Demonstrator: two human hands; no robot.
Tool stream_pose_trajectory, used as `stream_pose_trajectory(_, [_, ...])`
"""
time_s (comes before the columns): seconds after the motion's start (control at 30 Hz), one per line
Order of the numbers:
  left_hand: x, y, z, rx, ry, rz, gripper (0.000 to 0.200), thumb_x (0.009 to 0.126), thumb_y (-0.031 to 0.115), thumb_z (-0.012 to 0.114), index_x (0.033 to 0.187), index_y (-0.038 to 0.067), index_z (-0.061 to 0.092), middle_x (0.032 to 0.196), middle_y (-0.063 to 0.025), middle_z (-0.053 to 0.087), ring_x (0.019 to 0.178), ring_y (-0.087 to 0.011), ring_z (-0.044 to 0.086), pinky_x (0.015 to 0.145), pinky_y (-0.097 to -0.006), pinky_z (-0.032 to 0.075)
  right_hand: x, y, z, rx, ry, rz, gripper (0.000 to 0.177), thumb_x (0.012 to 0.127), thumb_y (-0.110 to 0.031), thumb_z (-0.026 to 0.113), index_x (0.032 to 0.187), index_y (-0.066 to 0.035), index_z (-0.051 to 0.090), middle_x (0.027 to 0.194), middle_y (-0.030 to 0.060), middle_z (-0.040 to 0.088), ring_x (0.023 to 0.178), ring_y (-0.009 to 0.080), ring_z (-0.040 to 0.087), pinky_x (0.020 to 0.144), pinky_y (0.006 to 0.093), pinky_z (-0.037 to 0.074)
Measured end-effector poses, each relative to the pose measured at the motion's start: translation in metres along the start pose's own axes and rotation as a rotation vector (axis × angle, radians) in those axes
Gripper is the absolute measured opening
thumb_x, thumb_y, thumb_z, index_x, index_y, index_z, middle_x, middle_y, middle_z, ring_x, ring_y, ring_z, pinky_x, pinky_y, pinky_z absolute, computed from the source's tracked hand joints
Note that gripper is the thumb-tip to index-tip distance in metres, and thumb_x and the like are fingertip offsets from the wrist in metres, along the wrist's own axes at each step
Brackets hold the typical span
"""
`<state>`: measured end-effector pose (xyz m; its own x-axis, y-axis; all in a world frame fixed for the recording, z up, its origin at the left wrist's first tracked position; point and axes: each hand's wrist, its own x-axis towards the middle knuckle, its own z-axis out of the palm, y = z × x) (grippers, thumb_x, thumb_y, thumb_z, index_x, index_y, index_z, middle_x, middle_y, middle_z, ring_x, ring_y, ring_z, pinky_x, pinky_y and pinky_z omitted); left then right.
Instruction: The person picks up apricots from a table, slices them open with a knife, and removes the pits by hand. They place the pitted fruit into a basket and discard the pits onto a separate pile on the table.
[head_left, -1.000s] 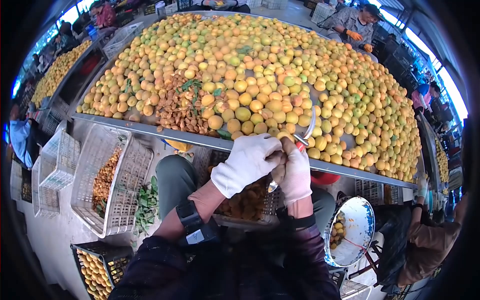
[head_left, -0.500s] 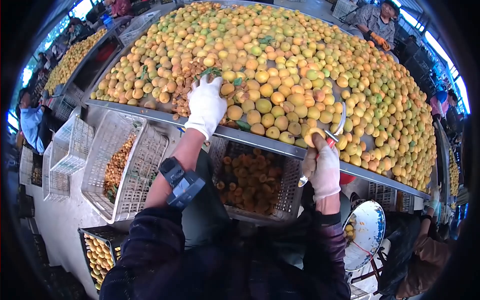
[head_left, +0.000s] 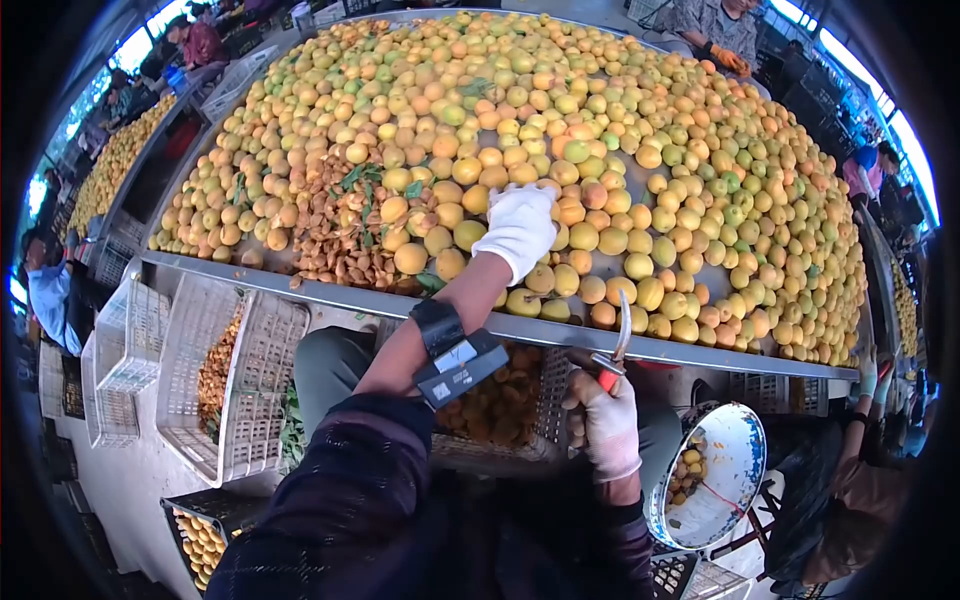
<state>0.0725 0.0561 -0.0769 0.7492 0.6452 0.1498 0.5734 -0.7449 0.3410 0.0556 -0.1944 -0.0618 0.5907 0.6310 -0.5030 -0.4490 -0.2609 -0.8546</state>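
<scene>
My left hand (head_left: 517, 232), in a white glove, reaches palm down onto the apricots (head_left: 612, 240) heaped on the metal-edged table. Its fingers look apart and rest over the fruit; their tips are partly hidden, and I see no apricot clearly gripped. Near the front edge of the table, my right hand (head_left: 607, 425), also gloved, is closed round the red handle of a curved knife (head_left: 624, 325), blade pointing up. Left of my left hand lies a pile of brown apricot pits (head_left: 345, 225) with green leaves. A crate of apricot pieces (head_left: 500, 400) stands below the table edge.
The metal table rim (head_left: 480, 322) runs between me and the fruit. White plastic crates (head_left: 262, 400) stand at left, with a black crate of apricots (head_left: 200, 540) in front. A white basin (head_left: 735, 460) holding fruit is at right. Other people sit around the tables.
My left hand has moved right, from the pits and leaves onto whole apricots. My right hand has dropped lower with the knife, and the apricot piece it held is no longer seen there.
</scene>
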Motion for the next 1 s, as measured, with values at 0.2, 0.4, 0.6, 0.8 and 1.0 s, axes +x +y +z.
stream_pose_trajectory(0.2, [-0.064, 0.006, -0.048, -1.161, -0.122, 0.185, 0.052, 0.082, 0.007, 0.065, 0.131, 0.002, 0.048, 0.120, -0.0073, 0.059, 0.112, -0.0140, 0.052, 0.095, -0.0273, 0.042, 0.003, -0.014, -0.006, 0.116, 0.071, -0.270, 0.031, 0.090, -0.013, 0.054, 0.117, 0.002, 0.055, 0.063, 0.0033, 0.052, 0.034, 0.0090, 0.041, 0.031, 0.0215, 0.032])
stream_pose_trajectory(0.4, [-0.145, 0.010, -0.068, -1.456, -0.251, 0.268, 0.057, 0.084, 0.004, 0.055, 0.138, -0.001, 0.037, 0.128, -0.0121, 0.052, 0.119, -0.0189, 0.049, 0.100, -0.0304, 0.038, -0.016, -0.040, 0.022, -0.081, -0.053, -0.539, 0.049, 0.078, 0.000, 0.064, 0.125, 0.002, 0.050, 0.076, 0.0049, 0.059, 0.053, 0.0074, 0.053, 0.047, 0.0201, 0.042])
stream_pose_trajectory(0.6, [-0.184, 0.024, -0.069, -2.012, -0.271, 0.185, 0.056, 0.093, 0.026, 0.056, 0.141, 0.004, 0.034, 0.130, -0.0090, 0.049, 0.118, -0.0155, 0.047, 0.101, -0.0292, 0.036, -0.036, -0.038, 0.033, 0.131, -0.288, -0.385, 0.030, 0.082, -0.009, 0.063, 0.110, 0.000, 0.056, 0.068, 0.0023, 0.058, 0.049, 0.0080, 0.052, 0.043, 0.0204, 0.039])
stream_pose_trajectory(0.8, [-0.206, 0.044, -0.066, -2.085, -0.168, 0.087, 0.060, 0.094, 0.039, 0.055, 0.140, 0.005, 0.037, 0.126, -0.0057, 0.050, 0.112, -0.0139, 0.049, 0.096, -0.0278, 0.040, -0.054, -0.032, 0.045, 0.186, -0.340, -0.397, 0.026, 0.088, -0.022, 0.060, 0.105, -0.001, 0.057, 0.064, 0.0021, 0.055, 0.041, 0.0082, 0.046, 0.036, 0.0211, 0.033])
stream_pose_trajectory(1.0, [-0.218, 0.048, -0.069, -2.025, -0.106, 0.072, 0.056, 0.095, 0.033, 0.056, 0.138, 0.001, 0.039, 0.131, -0.0079, 0.049, 0.118, -0.0137, 0.046, 0.100, -0.0280, 0.038, -0.058, -0.023, 0.039, 0.249, -0.429, -0.403, 0.035, 0.093, -0.037, 0.056, 0.103, -0.004, 0.057, 0.059, 0.0014, 0.053, 0.041, 0.0097, 0.045, 0.037, 0.0218, 0.033])
